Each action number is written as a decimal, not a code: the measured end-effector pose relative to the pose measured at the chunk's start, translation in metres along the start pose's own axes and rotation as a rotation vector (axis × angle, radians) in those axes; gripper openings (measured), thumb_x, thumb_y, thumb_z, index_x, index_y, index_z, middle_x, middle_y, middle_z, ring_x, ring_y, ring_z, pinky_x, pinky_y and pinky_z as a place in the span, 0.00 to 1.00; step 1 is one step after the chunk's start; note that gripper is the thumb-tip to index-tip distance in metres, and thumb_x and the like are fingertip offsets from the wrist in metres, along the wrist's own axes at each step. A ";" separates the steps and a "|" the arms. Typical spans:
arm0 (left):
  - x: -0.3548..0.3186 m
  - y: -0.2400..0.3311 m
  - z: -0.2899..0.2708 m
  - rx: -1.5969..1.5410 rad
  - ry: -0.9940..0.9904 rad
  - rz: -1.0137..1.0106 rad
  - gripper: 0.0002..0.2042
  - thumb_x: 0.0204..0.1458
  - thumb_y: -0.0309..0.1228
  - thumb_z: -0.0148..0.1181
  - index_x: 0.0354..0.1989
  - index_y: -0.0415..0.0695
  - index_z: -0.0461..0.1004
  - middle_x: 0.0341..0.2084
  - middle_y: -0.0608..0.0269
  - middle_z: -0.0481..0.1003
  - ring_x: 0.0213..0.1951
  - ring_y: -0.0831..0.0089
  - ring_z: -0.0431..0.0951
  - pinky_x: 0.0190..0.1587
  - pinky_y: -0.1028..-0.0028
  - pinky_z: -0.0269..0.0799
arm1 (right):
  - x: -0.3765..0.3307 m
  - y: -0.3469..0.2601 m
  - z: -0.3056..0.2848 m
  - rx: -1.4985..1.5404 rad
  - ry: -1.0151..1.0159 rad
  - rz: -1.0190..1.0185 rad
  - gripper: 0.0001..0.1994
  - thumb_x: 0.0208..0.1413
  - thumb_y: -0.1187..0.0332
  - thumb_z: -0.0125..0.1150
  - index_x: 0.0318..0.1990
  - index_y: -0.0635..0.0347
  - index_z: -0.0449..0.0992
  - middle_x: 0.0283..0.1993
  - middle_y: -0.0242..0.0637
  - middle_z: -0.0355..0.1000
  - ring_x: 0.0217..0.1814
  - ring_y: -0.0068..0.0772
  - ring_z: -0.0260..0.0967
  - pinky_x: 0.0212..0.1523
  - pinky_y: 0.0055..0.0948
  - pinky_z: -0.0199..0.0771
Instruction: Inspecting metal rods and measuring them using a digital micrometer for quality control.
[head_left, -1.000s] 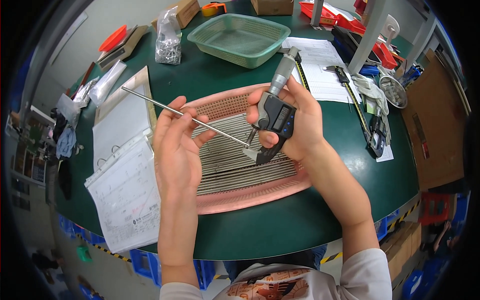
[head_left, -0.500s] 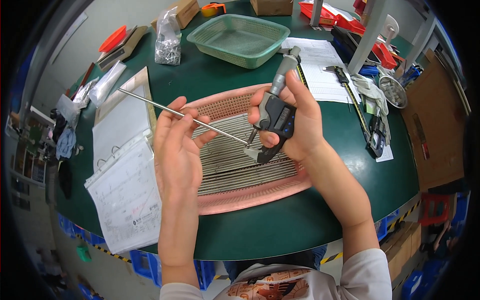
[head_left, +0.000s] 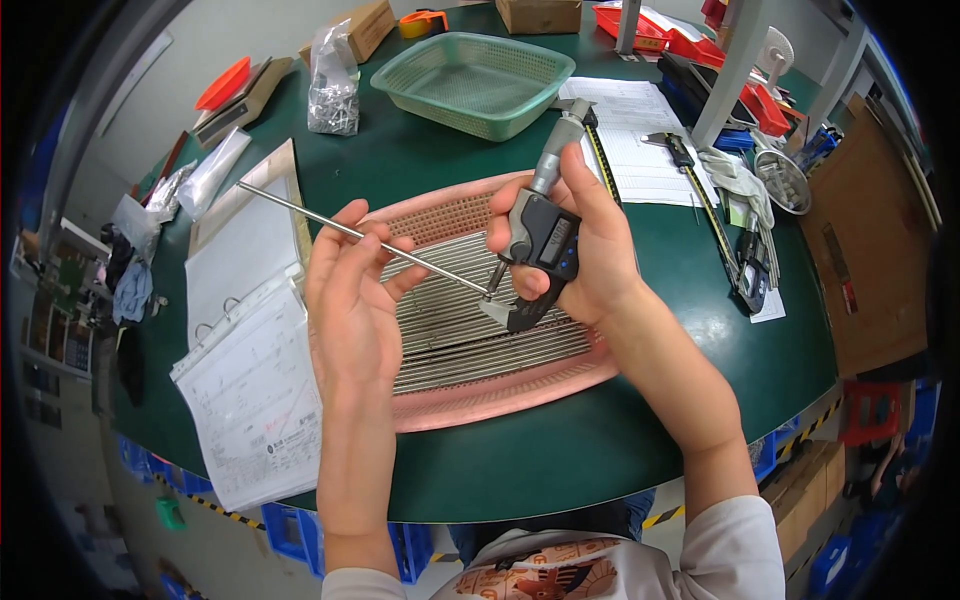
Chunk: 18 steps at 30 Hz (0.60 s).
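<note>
My left hand [head_left: 352, 295] is closed on a thin metal rod [head_left: 300, 211], pinching it between thumb and fingers. The rod slants down to the right, and its right end lies at the jaws of a digital micrometer [head_left: 545, 235]. Around the micrometer's dark frame wraps my right hand [head_left: 600, 240], thumb up along the grey barrel. Below both hands is a pink plastic basket [head_left: 500, 405] holding many similar metal rods [head_left: 480, 362] laid side by side. Whether the micrometer's faces touch the rod is too small to tell.
A green basket [head_left: 390, 88] stands at the back, beside a clear bag of metal parts [head_left: 335, 95]. An open ring binder [head_left: 245, 390] lies left. At right are paper sheets [head_left: 635, 130], calipers [head_left: 680, 150], another micrometer [head_left: 752, 272], a glove [head_left: 740, 175] and a metal bowl [head_left: 783, 182].
The micrometer and my right hand have shifted very slightly left and down in the picture. Both hands keep their holds, and the rod's end stays at the jaws.
</note>
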<state>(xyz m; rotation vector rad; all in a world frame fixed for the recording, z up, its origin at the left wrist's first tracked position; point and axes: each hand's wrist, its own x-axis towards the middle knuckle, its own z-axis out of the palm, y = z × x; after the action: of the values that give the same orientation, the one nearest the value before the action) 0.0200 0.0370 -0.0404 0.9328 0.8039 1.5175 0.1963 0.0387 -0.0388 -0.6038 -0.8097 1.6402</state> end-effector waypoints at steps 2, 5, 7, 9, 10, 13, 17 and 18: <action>0.000 0.000 0.001 0.006 0.002 -0.001 0.15 0.49 0.24 0.45 0.46 0.36 0.59 0.32 0.62 0.67 0.35 0.73 0.70 0.31 0.75 0.72 | -0.001 -0.001 -0.001 0.031 -0.003 0.013 0.30 0.55 0.44 0.31 0.31 0.66 0.68 0.21 0.41 0.68 0.10 0.23 0.56 0.11 0.19 0.58; -0.001 0.000 0.003 0.006 -0.003 -0.011 0.15 0.49 0.24 0.44 0.46 0.35 0.59 0.31 0.62 0.67 0.35 0.73 0.70 0.32 0.73 0.72 | -0.001 -0.003 -0.003 0.087 -0.020 0.035 0.31 0.56 0.46 0.28 0.33 0.69 0.68 0.23 0.43 0.68 0.13 0.25 0.58 0.13 0.20 0.60; -0.001 -0.001 0.003 0.000 -0.009 -0.023 0.15 0.49 0.24 0.43 0.47 0.35 0.59 0.31 0.61 0.67 0.35 0.73 0.70 0.32 0.73 0.72 | -0.001 -0.002 -0.003 0.129 -0.024 0.054 0.30 0.56 0.47 0.28 0.33 0.69 0.68 0.23 0.43 0.68 0.13 0.25 0.58 0.14 0.20 0.60; -0.002 -0.002 0.004 0.011 -0.030 -0.013 0.15 0.50 0.24 0.43 0.46 0.35 0.58 0.31 0.61 0.67 0.35 0.72 0.70 0.32 0.73 0.72 | -0.001 -0.002 -0.005 0.147 -0.039 0.058 0.29 0.55 0.47 0.29 0.33 0.68 0.68 0.23 0.43 0.68 0.13 0.25 0.58 0.14 0.20 0.60; -0.002 -0.003 0.004 0.010 -0.030 -0.013 0.15 0.50 0.24 0.43 0.46 0.35 0.58 0.31 0.61 0.67 0.35 0.72 0.70 0.32 0.73 0.72 | -0.001 -0.002 -0.005 0.164 -0.053 0.061 0.29 0.54 0.47 0.31 0.33 0.68 0.68 0.23 0.43 0.68 0.13 0.25 0.58 0.13 0.20 0.59; -0.003 -0.004 0.005 0.018 -0.053 -0.005 0.14 0.50 0.24 0.43 0.46 0.35 0.58 0.32 0.60 0.66 0.36 0.72 0.70 0.32 0.73 0.73 | -0.002 -0.003 -0.004 0.141 -0.033 0.053 0.29 0.52 0.45 0.34 0.33 0.68 0.68 0.23 0.43 0.68 0.13 0.25 0.58 0.13 0.20 0.59; -0.005 -0.004 0.005 0.016 -0.060 -0.014 0.14 0.50 0.25 0.43 0.46 0.35 0.58 0.32 0.61 0.66 0.36 0.72 0.70 0.32 0.73 0.73 | -0.002 -0.003 -0.002 0.131 -0.018 0.048 0.29 0.51 0.44 0.37 0.32 0.67 0.68 0.23 0.42 0.68 0.13 0.24 0.59 0.13 0.20 0.59; -0.004 -0.005 0.005 0.011 -0.065 -0.021 0.14 0.50 0.25 0.42 0.46 0.35 0.58 0.32 0.60 0.66 0.36 0.72 0.70 0.32 0.73 0.73 | -0.002 -0.003 -0.003 0.112 -0.017 0.046 0.28 0.50 0.44 0.38 0.32 0.66 0.68 0.23 0.41 0.68 0.13 0.23 0.59 0.12 0.19 0.60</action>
<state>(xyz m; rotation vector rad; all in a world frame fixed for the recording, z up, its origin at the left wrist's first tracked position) 0.0269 0.0332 -0.0430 0.9739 0.7743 1.4584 0.2005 0.0378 -0.0385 -0.5336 -0.7157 1.7227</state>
